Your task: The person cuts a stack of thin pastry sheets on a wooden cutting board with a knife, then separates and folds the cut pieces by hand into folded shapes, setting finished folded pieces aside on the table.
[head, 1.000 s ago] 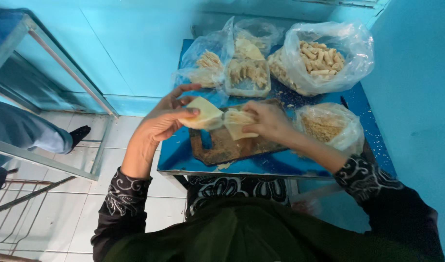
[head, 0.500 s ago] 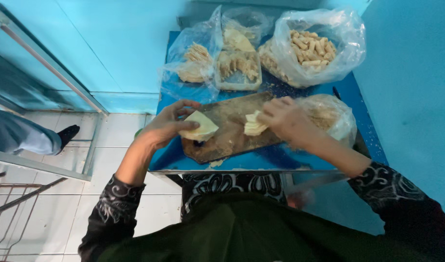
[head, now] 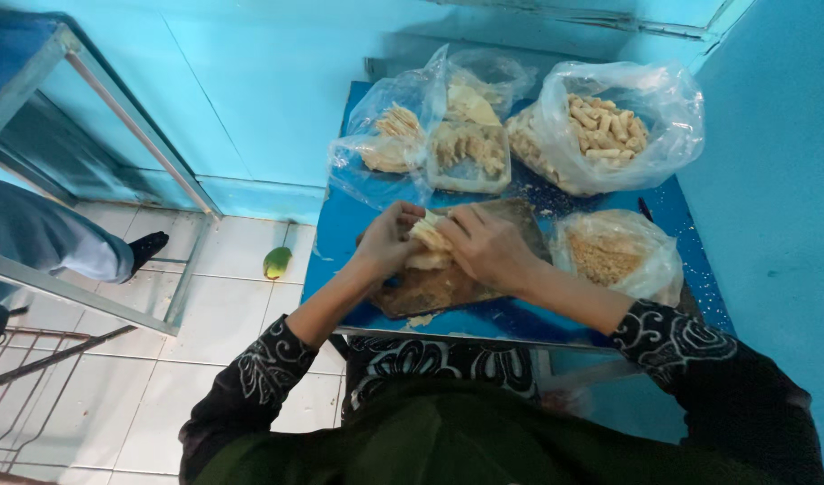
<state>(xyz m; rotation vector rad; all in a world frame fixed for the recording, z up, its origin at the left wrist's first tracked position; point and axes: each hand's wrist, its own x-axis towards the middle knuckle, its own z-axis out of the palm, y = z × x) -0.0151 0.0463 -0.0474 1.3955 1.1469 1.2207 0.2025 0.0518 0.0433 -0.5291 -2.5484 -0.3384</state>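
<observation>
Both hands meet over the wooden board (head: 448, 283), which lies on a small blue table (head: 349, 224) set against a turquoise wall. The left hand (head: 389, 242) is cupped around the near side of a pale dough wrapper (head: 427, 235), fingers curled and closed on it. The right hand (head: 488, 247) presses on the same wrapper from the other side, its fingers bent over the top edge; whether filling sits inside cannot be told, as the hands cover most of it. The wrapper sits just above the board, between the two palms. Behind the board, at the far edge of the table, stand open clear plastic bags: one to the left with flat pale pieces (head: 389, 144), a middle tray-like pack of small rolls (head: 470, 153), and a large bag of finger-shaped rolls (head: 600, 126) to the right. Another bag holding crumbly yellowish filling (head: 609, 256) lies just beside the right forearm. On the white tiled floor to the left of the table lies a small green fruit (head: 276, 262). At far left another person's trouser leg and dark shoe (head: 147, 247) show beside a metal frame (head: 115, 117).
</observation>
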